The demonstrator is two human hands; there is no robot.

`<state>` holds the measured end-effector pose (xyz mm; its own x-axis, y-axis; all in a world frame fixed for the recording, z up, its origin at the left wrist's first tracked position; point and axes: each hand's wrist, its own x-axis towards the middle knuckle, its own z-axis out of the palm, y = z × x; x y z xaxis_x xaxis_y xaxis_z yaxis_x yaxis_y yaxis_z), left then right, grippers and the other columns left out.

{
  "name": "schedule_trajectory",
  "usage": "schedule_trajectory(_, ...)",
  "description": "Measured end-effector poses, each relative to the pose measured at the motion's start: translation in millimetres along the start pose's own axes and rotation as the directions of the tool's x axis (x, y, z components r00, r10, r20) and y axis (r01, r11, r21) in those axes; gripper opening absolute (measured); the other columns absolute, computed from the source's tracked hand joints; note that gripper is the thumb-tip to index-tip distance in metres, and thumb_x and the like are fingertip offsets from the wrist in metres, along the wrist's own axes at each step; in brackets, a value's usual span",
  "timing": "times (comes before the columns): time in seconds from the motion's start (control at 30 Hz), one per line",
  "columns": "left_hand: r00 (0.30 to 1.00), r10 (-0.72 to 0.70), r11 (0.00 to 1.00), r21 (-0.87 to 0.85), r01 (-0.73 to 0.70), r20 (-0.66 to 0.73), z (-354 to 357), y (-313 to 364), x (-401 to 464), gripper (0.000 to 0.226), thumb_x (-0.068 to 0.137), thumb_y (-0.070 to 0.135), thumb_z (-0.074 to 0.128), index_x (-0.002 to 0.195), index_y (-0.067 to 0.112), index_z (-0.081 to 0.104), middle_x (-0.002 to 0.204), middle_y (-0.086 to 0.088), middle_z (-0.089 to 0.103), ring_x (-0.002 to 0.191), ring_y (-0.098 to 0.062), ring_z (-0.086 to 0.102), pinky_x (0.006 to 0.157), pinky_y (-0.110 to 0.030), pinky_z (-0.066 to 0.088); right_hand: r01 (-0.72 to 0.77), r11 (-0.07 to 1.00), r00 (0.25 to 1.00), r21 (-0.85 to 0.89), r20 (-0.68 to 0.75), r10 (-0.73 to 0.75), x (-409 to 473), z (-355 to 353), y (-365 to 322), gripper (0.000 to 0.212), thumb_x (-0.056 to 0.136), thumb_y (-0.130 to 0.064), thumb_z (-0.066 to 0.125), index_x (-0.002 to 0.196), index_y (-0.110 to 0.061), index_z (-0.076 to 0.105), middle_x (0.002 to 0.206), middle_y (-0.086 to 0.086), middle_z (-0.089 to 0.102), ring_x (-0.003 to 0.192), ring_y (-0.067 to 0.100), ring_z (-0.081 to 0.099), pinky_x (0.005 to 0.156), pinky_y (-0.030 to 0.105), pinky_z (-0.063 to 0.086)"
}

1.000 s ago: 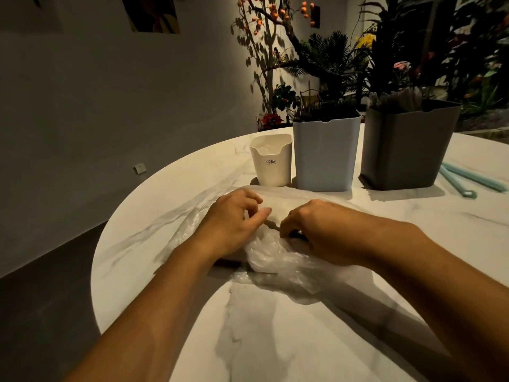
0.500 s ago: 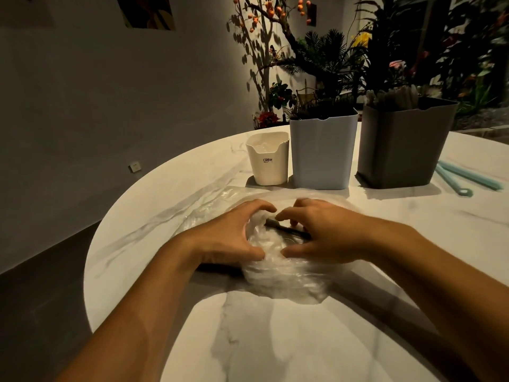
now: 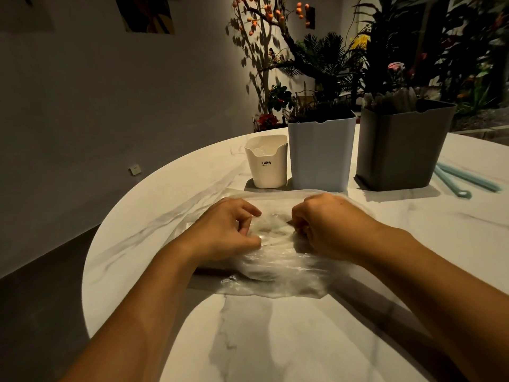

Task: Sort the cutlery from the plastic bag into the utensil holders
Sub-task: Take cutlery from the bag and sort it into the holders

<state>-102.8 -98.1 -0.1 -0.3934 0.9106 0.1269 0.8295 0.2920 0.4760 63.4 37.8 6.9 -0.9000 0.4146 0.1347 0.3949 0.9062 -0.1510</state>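
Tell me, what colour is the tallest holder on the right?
Dark grey holder, seen best in the head view.

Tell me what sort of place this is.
Likely a dining corner of a home or café: a round marble-look table, utensil holders, and decorative plants against the wall.

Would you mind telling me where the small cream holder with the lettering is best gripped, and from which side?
Probably around the upper side walls of the cream holder, coming from its left. The pale blue holder stands close on its right, while the table on its left is bare. It stands upright and tapers downward, so a high grip seems less likely to slip.
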Motion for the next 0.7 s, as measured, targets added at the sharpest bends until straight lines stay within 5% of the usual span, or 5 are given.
schedule_trajectory(0.17, 0.991, 0.008, 1.000, -0.001, -0.008, 0.134, -3.3, 1.7, -3.7, 0.014, 0.073, 0.021, 0.077, 0.082, 0.023, 0.066, 0.133, 0.027, 0.049, 0.121, 0.004, 0.045, 0.100, -0.027, 0.041, -0.021, 0.999, 0.997, -0.037, -0.079, 0.018, -0.9, 3.3, 1.0, 0.019, 0.091, -0.023, 0.066, 0.110, -0.022, 0.067, 0.106, -0.001, 0.064, 0.088, 0.015, 0.057, 0.084, 0.027, 0.053)
schedule_trajectory(0.4, 0.974, -0.064, 0.997, -0.029, 0.072, 0.216, -5.3, 0.0, -6.7, 0.084, 0.070, 0.036, 0.074, 0.139, 0.055, 0.030, 0.150, 0.018, 0.035, 0.127, -0.009, 0.041, 0.101, -0.030, 0.046, 0.041, 0.989, 0.999, 0.139, 0.027, -0.045, 4.9, 17.9, -6.5, 0.046, 0.092, -0.051, 0.057, 0.133, -0.032, 0.048, 0.131, -0.005, 0.055, 0.106, 0.014, 0.053, 0.094, 0.034, 0.052)
schedule_trajectory(0.5, 0.976, -0.046, 0.997, -0.045, 0.057, 0.215, -3.5, -2.3, -6.6, 0.094, 0.076, 0.032, 0.075, 0.150, 0.051, 0.020, 0.156, 0.018, 0.028, 0.129, -0.006, 0.035, 0.101, -0.025, 0.040, 0.055, 0.980, 0.998, 0.192, 0.019, -0.060, 8.3, 25.0, -15.0, 0.059, 0.087, -0.059, 0.059, 0.138, -0.034, 0.042, 0.136, -0.009, 0.051, 0.111, 0.014, 0.053, 0.094, 0.034, 0.051)
schedule_trajectory(0.7, 0.980, 0.031, 0.995, -0.100, -0.011, 0.198, 2.0, -2.2, -3.2, 0.103, 0.079, 0.023, 0.073, 0.154, 0.049, 0.006, 0.162, 0.021, 0.014, 0.144, -0.008, 0.025, 0.101, -0.018, 0.035, 0.059, 0.964, 0.990, 0.257, -0.142, -0.023, 21.7, 39.6, -36.9, 0.048, 0.094, -0.048, 0.055, 0.137, -0.028, 0.047, 0.133, -0.002, 0.056, 0.119, 0.020, 0.049, 0.103, 0.038, 0.043)
